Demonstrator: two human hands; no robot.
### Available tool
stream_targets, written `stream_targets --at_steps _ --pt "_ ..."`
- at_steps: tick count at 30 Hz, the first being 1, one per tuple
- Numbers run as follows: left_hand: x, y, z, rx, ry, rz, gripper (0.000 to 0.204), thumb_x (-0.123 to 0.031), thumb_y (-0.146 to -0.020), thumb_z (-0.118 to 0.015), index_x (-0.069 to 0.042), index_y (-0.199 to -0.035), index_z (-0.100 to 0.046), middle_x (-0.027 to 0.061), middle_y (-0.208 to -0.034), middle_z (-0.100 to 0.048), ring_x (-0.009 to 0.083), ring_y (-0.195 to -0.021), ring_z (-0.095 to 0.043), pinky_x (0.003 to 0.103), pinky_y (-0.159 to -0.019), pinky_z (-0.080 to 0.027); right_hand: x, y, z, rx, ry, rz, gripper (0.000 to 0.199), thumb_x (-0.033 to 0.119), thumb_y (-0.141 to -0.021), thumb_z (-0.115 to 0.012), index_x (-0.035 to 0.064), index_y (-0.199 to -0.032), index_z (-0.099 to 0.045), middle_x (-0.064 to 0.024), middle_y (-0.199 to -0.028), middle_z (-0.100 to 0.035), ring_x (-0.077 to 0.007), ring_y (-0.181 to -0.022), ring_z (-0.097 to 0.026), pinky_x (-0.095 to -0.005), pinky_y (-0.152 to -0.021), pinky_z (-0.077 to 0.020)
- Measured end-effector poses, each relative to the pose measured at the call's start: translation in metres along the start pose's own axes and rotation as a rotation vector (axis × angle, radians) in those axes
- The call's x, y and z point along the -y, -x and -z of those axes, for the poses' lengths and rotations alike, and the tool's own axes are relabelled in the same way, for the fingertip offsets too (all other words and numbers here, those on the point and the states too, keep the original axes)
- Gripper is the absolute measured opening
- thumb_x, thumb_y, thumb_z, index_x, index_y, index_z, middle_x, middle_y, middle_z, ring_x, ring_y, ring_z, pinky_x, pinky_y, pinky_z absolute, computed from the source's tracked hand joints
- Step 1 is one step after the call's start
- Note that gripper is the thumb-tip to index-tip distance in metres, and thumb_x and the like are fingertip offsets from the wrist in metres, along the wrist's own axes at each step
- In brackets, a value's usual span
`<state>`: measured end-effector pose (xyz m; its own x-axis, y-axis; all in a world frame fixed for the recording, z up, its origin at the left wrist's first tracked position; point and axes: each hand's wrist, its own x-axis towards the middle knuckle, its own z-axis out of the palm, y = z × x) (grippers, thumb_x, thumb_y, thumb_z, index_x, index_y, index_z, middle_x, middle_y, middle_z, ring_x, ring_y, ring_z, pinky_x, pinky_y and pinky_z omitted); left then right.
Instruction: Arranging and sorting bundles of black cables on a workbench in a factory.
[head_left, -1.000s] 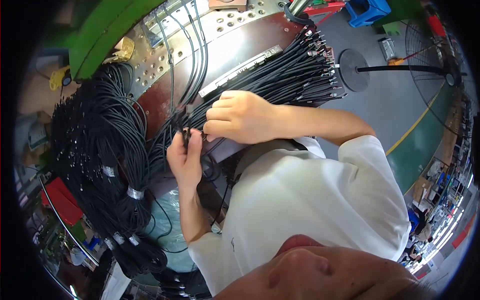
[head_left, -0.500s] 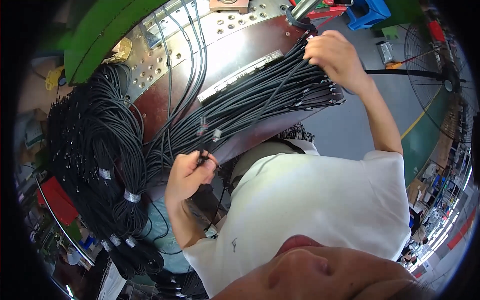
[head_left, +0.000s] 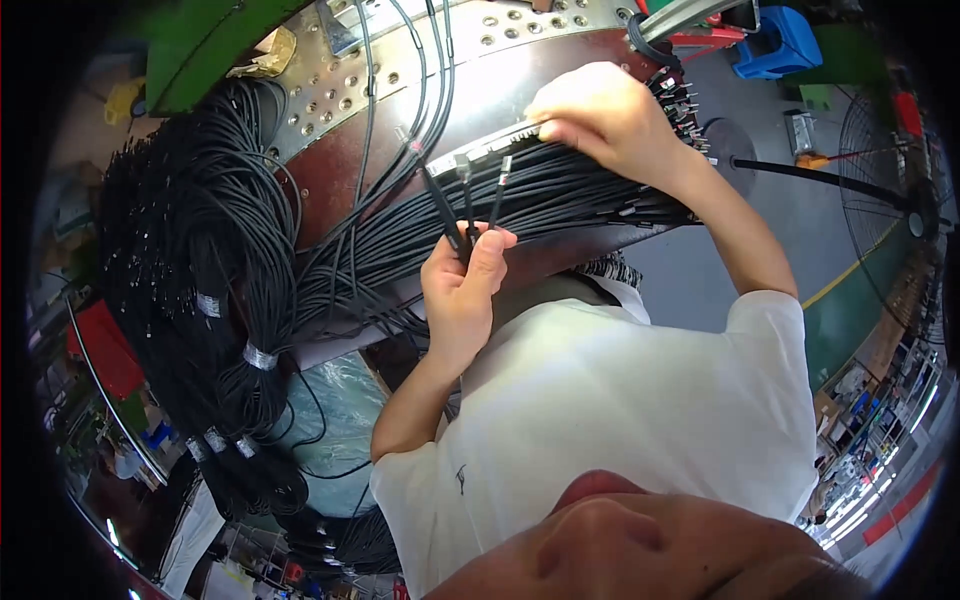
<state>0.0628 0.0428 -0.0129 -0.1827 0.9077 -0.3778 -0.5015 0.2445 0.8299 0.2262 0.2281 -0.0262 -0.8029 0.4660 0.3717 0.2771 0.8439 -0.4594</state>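
Observation:
My left hand (head_left: 465, 285) is closed around several short black cable ends (head_left: 447, 210), which fan upward with small pale connectors at their tips. Beyond it a long, narrow pale strip with dark markings (head_left: 480, 152) lies along the bench beside a thick bundle of black cables (head_left: 560, 185). My right hand (head_left: 605, 120) is over the strip's right part, thumb and fingers pinched together at its edge. Whether they grip the strip or a thin cable on it is hidden. Connector tips (head_left: 685, 110) show at the bundle's right end.
A large heap of black cables (head_left: 225, 190), tied with silvery bands, hangs over the left side. The bench has a perforated metal plate (head_left: 500, 30) and a dark red-brown surface (head_left: 325, 190). A fan (head_left: 890, 200) and blue stool (head_left: 780, 45) stand right.
My left hand has risen and moved right with the cable ends, toward the strip. My right hand has come left from the bundle's connector end to the strip. The view has shifted slightly.

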Motion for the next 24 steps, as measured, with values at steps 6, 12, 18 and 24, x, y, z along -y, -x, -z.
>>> stream_targets --at_steps 6,12,18,24 --pt "0.008 -0.004 0.0 -0.089 -0.04 -0.099 0.013 -0.013 -0.09 -0.06 -0.001 -0.093 -0.062 -0.0001 -0.064 -0.054 0.0033 -0.053 -0.043 0.018 -0.047 -0.027 -0.003 -0.013 -0.02 0.138 -0.089 -0.123 0.023 0.017 -0.077 -0.067 0.0058 -0.096 -0.061 -0.0062 -0.088 -0.058 -0.0256 -0.089 -0.055 -0.0381 -0.076 -0.0449" --pt "0.007 -0.003 -0.002 -0.114 -0.009 -0.068 0.011 -0.011 -0.09 -0.06 -0.001 -0.095 -0.063 0.0004 -0.066 -0.057 0.0023 -0.054 -0.044 0.017 -0.047 -0.031 -0.004 -0.012 -0.023 0.036 -0.006 -0.023 0.019 0.016 -0.079 -0.066 0.0073 -0.095 -0.065 -0.0066 -0.089 -0.058 -0.026 -0.083 -0.055 -0.0338 -0.077 -0.0461" --pt "0.005 -0.007 -0.003 -0.01 0.006 0.035 0.017 -0.015 -0.092 -0.057 0.001 -0.098 -0.061 0.0026 -0.07 -0.06 0.0037 -0.055 -0.046 0.018 -0.048 -0.034 0.041 -0.016 -0.023 -0.148 0.164 0.259 0.016 0.016 -0.072 -0.06 0.0103 -0.087 -0.057 -0.002 -0.089 -0.058 -0.0191 -0.083 -0.059 -0.031 -0.066 -0.0491" --pt "-0.018 -0.012 0.019 -0.098 0.054 -0.402 0.029 -0.023 -0.099 -0.044 -0.001 -0.114 -0.055 -0.0005 -0.062 -0.047 0.0039 -0.055 -0.041 0.017 -0.05 -0.034 0.036 -0.023 -0.027 -0.195 -0.126 -0.006 0.021 -0.002 -0.066 -0.07 0.0035 -0.085 -0.063 -0.0069 -0.085 -0.065 -0.0233 -0.078 -0.06 -0.0317 -0.067 -0.0496"
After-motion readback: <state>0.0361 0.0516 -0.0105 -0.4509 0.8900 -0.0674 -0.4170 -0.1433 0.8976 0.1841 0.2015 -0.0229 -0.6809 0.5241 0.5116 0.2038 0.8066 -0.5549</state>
